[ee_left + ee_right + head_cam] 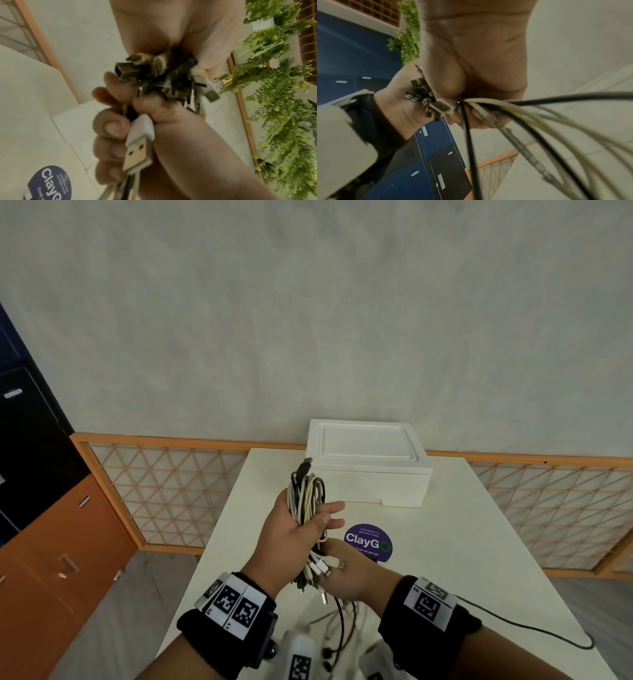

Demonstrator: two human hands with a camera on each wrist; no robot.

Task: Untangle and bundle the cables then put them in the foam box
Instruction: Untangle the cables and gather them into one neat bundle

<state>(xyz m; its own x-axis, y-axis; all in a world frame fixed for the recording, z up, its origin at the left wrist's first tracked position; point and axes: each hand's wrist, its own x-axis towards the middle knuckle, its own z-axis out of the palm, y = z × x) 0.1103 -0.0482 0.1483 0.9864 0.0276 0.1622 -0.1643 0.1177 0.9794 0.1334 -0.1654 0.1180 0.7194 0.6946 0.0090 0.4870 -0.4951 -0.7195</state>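
A bundle of white, beige and black cables (305, 491) stands upright in my left hand (310, 517), thumb on its left and fingers curling round its right side. Just below, my right hand (337, 571) grips the same cables near their plugs (320, 570). In the left wrist view the plug ends (154, 70) bunch under my left palm, with a white USB plug (139, 151) beside the right hand's curled fingers (109, 128). In the right wrist view loose cable lengths (530, 112) trail down from my right hand (476, 116). The white foam box (368, 463) sits lidded at the table's far end.
A purple ClayGo sticker (368, 542) lies on the white table (462, 542) under my hands. Cable tails (339, 621) hang near the front edge, and a thin black cable (531, 628) runs to the right. An orange lattice rail (164, 484) and cabinets (51, 542) stand at the left.
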